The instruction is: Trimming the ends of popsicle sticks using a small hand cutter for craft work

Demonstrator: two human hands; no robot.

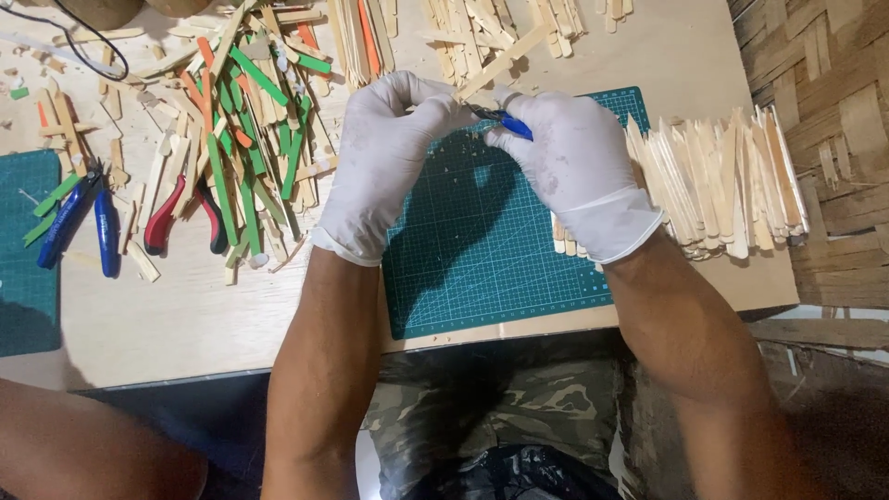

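Over the green cutting mat [482, 278], both gloved hands meet above its far edge. The left hand [384, 162] pinches one plain wooden stick [500, 63] near its lower end, fingers closed around it, so the stick slants up and away to the right over the loose pile beyond the mat. The right hand [574, 171] is wrapped shut around a small blue-handled cutter [505, 120], whose tip points left and sits right at the stick's held end, just beside the left fingertips. Whether the blades are already biting I cannot tell; the gloves hide that spot.

It looks like the trimming step: an end being nipped off. Pale chips lie scattered on the mat beneath the hands. A clean cut would call for the stick held steady and the left fingertips kept clear of the blades.

To the right, a row of plain sticks [722, 176] lies fanned along the table edge. Off to the left sit green and orange sticks [245, 139], red-handled pliers [171, 218] and blue-handled pliers [79, 218].
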